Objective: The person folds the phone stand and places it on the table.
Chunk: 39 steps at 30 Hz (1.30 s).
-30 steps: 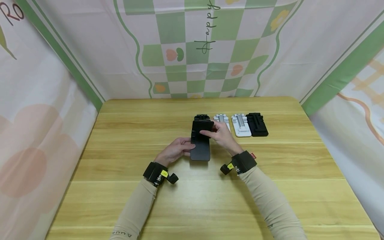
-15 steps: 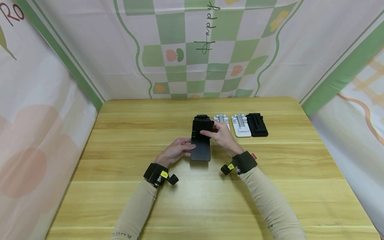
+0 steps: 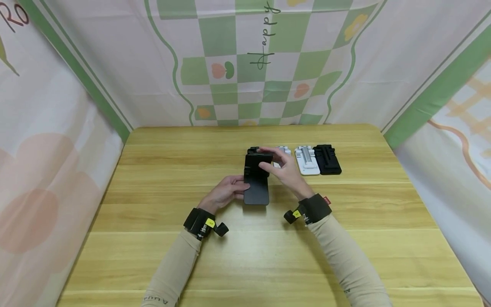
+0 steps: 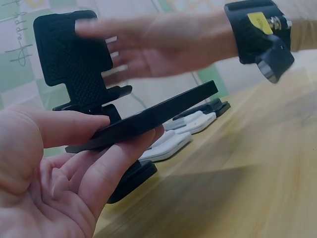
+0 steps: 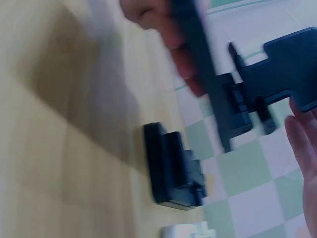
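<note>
A black folding phone stand [image 3: 256, 195] is held above the table, its upper plate [image 4: 57, 47] raised from the flat base. My left hand [image 3: 224, 192] pinches the base by its left edge, thumb on top and fingers underneath. Around the upper plate, my right hand [image 3: 287, 172] is spread, with the thumb before its face and the straightened fingers by its far side and top. Whether those fingers touch the plate is unclear through the blur. Below and behind the held stand, a folded black stand [image 5: 163, 168] lies on the table.
Right of the folded black stand lie a white phone stand [image 3: 284, 149], partly hidden by the right hand, another white one [image 3: 307, 161] and a black one [image 3: 327, 160], in a row on the wooden table [image 3: 245, 256]. A patterned curtain [image 3: 153, 102] hangs behind.
My right hand has loosened from the upper plate's right edge and spread, its index finger now reaching over the top. The left hand and the held phone stand have barely moved.
</note>
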Each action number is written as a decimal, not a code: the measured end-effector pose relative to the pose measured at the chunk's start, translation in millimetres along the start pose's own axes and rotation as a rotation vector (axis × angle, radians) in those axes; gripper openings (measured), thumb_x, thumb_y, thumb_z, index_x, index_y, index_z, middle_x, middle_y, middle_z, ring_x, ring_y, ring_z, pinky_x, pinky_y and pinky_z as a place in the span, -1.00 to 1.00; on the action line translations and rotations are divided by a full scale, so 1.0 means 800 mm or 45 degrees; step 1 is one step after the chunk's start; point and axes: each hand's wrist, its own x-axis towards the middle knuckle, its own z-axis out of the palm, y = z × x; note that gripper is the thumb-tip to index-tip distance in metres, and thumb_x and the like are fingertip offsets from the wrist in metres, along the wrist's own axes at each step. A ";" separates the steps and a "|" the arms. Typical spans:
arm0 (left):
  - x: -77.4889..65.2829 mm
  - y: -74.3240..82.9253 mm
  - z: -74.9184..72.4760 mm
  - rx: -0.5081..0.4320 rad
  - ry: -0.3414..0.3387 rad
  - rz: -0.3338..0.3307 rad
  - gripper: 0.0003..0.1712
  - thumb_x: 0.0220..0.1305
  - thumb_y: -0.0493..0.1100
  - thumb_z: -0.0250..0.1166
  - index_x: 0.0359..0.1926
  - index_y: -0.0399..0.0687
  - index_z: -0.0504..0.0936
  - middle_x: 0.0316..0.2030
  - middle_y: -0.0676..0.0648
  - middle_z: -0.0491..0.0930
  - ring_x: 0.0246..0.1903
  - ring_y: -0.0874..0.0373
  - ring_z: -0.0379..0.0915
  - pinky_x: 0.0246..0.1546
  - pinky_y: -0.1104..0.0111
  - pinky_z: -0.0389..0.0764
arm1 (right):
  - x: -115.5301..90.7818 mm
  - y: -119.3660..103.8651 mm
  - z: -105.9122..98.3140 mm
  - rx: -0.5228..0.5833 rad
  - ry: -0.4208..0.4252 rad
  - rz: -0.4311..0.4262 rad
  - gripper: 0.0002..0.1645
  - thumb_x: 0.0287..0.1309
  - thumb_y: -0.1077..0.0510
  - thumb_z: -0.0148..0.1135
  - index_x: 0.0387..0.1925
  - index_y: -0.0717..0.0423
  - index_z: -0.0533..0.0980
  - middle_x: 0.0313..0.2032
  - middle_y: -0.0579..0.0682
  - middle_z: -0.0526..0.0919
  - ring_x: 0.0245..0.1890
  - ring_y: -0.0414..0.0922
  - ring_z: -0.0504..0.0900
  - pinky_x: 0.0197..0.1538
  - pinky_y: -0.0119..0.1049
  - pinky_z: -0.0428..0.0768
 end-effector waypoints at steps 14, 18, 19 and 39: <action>0.001 -0.003 -0.005 0.002 0.007 0.002 -0.47 0.51 -0.44 0.05 0.41 -0.59 0.26 -0.01 -0.24 0.73 -0.18 0.15 0.76 -0.07 0.26 0.74 | 0.023 -0.045 0.005 -0.674 0.126 -0.724 -0.66 0.05 0.40 0.52 -0.07 0.24 0.74 -0.17 0.16 0.67 -0.15 0.08 0.59 -0.13 -0.21 0.52; 0.002 -0.003 -0.005 0.006 0.009 0.007 -0.47 0.50 -0.44 0.06 0.41 -0.59 0.27 -0.01 -0.26 0.73 -0.18 0.15 0.76 -0.06 0.25 0.74 | 0.024 -0.056 0.009 -0.840 0.080 -0.787 -0.71 0.09 0.34 0.53 -0.10 0.24 0.75 -0.24 0.16 0.65 -0.25 0.07 0.54 -0.22 -0.16 0.50; 0.003 -0.003 -0.005 0.008 0.008 0.009 -0.47 0.50 -0.44 0.07 0.41 -0.59 0.27 0.00 -0.28 0.72 -0.17 0.15 0.76 -0.06 0.25 0.74 | 0.023 -0.057 0.009 -0.871 0.070 -0.789 -0.72 0.08 0.35 0.53 -0.11 0.25 0.75 -0.24 0.16 0.65 -0.25 0.08 0.54 -0.22 -0.14 0.51; 0.008 0.004 0.002 0.001 0.227 -0.040 -0.47 0.41 -0.44 0.13 0.35 -0.58 0.37 -0.14 -0.30 0.76 -0.32 0.16 0.78 -0.15 0.28 0.76 | 0.001 -0.064 0.025 -1.117 0.032 -0.833 -0.82 0.11 0.32 0.52 -0.22 0.26 0.71 -0.34 0.06 0.58 -0.34 -0.02 0.58 -0.26 -0.22 0.65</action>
